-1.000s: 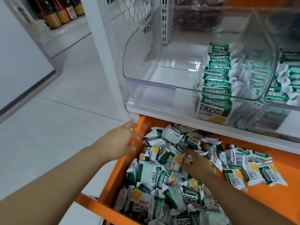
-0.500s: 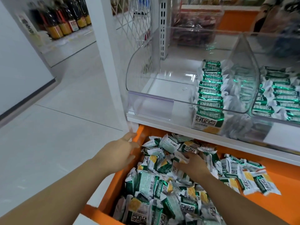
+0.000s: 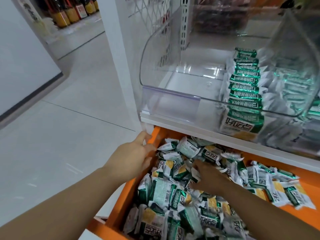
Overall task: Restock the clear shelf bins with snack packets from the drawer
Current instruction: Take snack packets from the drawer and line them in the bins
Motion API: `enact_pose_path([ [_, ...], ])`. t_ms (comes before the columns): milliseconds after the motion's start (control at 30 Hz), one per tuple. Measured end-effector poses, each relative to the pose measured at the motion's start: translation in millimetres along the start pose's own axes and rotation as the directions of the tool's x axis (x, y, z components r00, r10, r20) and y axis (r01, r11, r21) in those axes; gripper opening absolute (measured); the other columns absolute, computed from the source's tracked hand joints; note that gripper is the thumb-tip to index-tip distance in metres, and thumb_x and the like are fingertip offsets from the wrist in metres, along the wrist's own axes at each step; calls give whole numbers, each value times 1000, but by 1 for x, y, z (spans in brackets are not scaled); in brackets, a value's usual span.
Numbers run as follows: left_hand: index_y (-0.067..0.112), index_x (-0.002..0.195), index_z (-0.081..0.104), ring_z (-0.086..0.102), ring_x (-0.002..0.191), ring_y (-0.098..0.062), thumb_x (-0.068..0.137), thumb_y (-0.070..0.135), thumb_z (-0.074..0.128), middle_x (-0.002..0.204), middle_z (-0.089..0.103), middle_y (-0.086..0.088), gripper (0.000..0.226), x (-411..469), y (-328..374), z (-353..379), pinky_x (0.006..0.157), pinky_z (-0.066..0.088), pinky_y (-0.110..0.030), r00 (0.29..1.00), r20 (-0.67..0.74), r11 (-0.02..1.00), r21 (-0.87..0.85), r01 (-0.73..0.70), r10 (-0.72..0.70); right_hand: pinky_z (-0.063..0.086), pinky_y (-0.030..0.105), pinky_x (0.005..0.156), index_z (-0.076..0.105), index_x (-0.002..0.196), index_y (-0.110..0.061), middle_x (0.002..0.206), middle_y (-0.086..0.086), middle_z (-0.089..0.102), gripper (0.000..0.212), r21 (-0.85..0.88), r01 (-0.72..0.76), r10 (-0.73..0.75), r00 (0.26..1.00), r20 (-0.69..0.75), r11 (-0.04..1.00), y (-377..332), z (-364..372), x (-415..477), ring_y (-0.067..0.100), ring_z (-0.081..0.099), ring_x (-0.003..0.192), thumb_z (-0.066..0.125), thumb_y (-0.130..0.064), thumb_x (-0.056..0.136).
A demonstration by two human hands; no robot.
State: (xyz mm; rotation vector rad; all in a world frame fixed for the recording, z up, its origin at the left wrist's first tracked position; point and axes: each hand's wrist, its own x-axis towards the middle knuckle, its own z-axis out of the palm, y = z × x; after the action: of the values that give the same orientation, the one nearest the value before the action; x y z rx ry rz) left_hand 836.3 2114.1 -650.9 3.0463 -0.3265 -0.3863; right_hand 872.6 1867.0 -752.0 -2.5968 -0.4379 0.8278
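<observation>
Pale, glossy floor tiles [image 3: 69,118] with thin dark joints fill the left half of the frame. Along the left edge stands a white wall [image 3: 20,58] with a dark baseboard [image 3: 29,99]. In the upper left, a row of dark bottles [image 3: 69,13] with yellow and red labels stands on a low white platform [image 3: 78,37]. A white upright post [image 3: 121,58] runs down the centre. Right of it are white wire mesh [image 3: 149,7] and a perforated upright [image 3: 184,23]. Blurred dark red packets [image 3: 220,16] lie at the top.
</observation>
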Motion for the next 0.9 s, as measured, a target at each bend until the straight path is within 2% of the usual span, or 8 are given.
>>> enact_pose_path([
  [100,31,133,46,62,88,-21,96,32,44,148,21,4,37,-4,7,-11,78,49,-31,999,50,998,59,6,-9,35,20,53,36,120,-26,95,-6,45,54,-22,45,-47,996,-73,999,-4,-11,-26,10,50,74,71,-38,80],
  [200,30,137,43,54,113,-22,97,33,44,147,27,2,40,-8,23,-25,96,39,-34,998,60,986,165,-27,18,47,28,69,34,119,-34,113,-5,48,55,69,118,-102,974,-203,991,-16,-33,-67,13,57,87,71,-40,79],
  [267,33,139,42,47,122,-18,95,39,48,143,35,4,45,-13,39,-38,102,35,-33,996,51,992,104,-77,72,46,21,73,33,117,-39,113,-12,45,56,130,182,-143,953,-266,975,-26,-51,-98,8,55,93,73,-43,79],
  [367,35,141,39,45,124,-10,88,46,60,138,41,10,58,-27,65,-65,101,37,-25,974,149,936,-333,-112,169,41,9,72,30,108,-49,105,-28,42,56,164,255,-185,918,-350,953,-43,-78,-144,-8,49,91,76,-47,74],
  [433,36,143,34,41,127,-4,83,47,67,142,38,16,70,-40,82,-83,102,35,-21,949,198,855,-505,-116,245,40,11,66,32,105,-48,86,-24,43,55,170,287,-194,886,-420,943,-53,-92,-171,-14,47,77,76,-46,72],
  [600,36,137,42,44,114,8,80,43,71,132,46,25,64,-66,117,-111,103,38,-19,960,-16,778,-582,-237,281,39,12,57,36,106,-36,67,-12,37,50,206,330,-190,844,-501,921,-78,-121,-220,-14,48,62,74,-37,73],
  [767,42,133,41,44,96,26,77,40,75,115,44,33,65,-79,135,-132,81,35,4,957,-173,695,-659,-289,235,42,17,59,37,93,-36,71,-8,46,54,145,358,-222,800,-558,922,-82,-146,-240,-7,49,66,64,-63,55],
  [900,40,132,45,52,102,15,76,47,73,120,54,28,63,-82,140,-158,92,44,-13,938,-250,675,-652,-345,238,40,19,51,43,88,-32,69,-3,59,54,65,462,-325,710,-625,884,-88,-176,-243,5,53,60,60,-72,56],
])
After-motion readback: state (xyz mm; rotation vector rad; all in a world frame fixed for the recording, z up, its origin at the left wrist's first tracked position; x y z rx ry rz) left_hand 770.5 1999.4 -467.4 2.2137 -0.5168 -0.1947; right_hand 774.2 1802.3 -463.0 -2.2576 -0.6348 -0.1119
